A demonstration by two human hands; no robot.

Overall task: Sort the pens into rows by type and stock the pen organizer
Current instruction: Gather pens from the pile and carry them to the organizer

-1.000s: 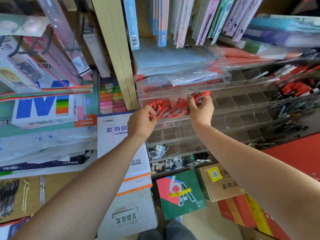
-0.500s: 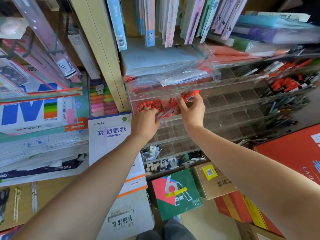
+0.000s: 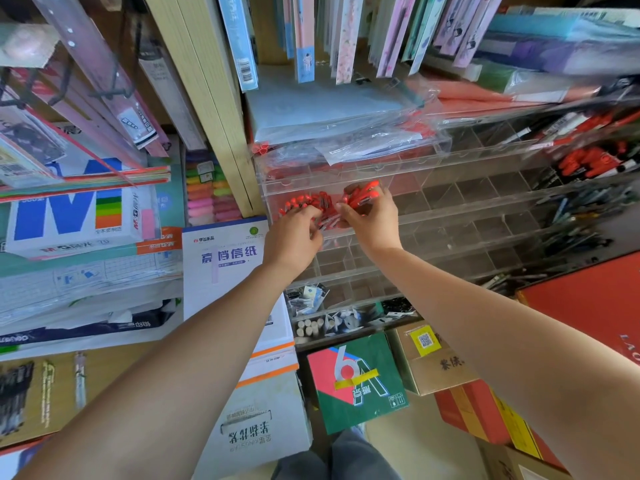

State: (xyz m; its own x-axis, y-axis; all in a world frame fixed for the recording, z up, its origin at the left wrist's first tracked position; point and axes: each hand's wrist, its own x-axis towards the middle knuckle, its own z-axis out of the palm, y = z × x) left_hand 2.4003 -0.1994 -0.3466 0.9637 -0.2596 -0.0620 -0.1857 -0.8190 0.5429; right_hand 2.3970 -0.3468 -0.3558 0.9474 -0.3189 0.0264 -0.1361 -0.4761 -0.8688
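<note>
Both hands reach into the upper left compartment of the clear organizer (image 3: 485, 216), which stands on a shelf to the right of a wooden upright (image 3: 221, 109). The right hand (image 3: 375, 223) has its grip clenched round a bundle (image 3: 362, 195) of red pens, their red ends pointing up and away just above the fingers. The left hand (image 3: 294, 237) is just beside it, with the fingers curled over the near ends of the pens (image 3: 308, 202) that lie in a row in the same compartment. Whether its grip really clasps them I cannot tell.

Most of the compartments to the right and below look bare. At the far right of the organizer lie more red pens (image 3: 588, 161) and, lower down, dark pens (image 3: 581, 209). Clear plastic bags (image 3: 346, 140) rest on top of it. Its bottom row holds small clips and erasers (image 3: 311, 327). Below stand a green box (image 3: 367, 403) and a cardboard box (image 3: 446, 372). To the left leans a white paper pack (image 3: 225, 271).
</note>
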